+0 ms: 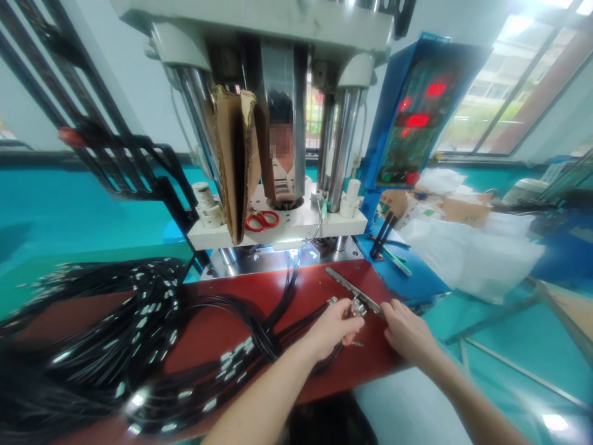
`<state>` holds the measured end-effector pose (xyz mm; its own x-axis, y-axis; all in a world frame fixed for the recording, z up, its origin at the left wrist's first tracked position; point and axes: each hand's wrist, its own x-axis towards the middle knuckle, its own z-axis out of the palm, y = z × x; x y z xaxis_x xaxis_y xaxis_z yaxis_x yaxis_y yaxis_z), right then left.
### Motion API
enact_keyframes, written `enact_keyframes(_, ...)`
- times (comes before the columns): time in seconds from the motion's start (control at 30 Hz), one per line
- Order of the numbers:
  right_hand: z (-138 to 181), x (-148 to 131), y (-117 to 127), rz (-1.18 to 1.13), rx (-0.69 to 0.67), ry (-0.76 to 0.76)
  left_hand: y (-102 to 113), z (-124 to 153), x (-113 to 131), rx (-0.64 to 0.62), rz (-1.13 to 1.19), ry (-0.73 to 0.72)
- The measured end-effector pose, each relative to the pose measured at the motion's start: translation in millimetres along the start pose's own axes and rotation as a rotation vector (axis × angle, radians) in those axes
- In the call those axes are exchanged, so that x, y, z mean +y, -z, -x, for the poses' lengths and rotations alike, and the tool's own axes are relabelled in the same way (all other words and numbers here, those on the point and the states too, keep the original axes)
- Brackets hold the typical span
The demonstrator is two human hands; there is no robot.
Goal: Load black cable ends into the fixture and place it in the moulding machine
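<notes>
Both hands (370, 324) — metal fixture (354, 292) near table edge (365, 374)

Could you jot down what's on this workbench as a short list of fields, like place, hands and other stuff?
Place: red bench top in front of a press machine
Left hand: pinching a small metal plug on a black cable
Right hand: at the end of a metal bar
Cables: big black bundle at left
Also: red scissors, blue control box
</notes>
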<state>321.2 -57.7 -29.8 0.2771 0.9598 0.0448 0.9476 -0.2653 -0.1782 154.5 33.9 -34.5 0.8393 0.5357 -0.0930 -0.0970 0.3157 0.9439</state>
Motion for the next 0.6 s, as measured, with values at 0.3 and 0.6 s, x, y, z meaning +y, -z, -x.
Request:
enact_keyframes(0.3, 11, -32, -11, -0.972, -0.102, -0.146, -7, -2, 2, 0.088, -0.158, 0.176)
enact_keyframes(0.6, 18, -53, -18, -1.260, 0.143, -0.241, -14, 0, 5, 0.075, -0.209, 0.201)
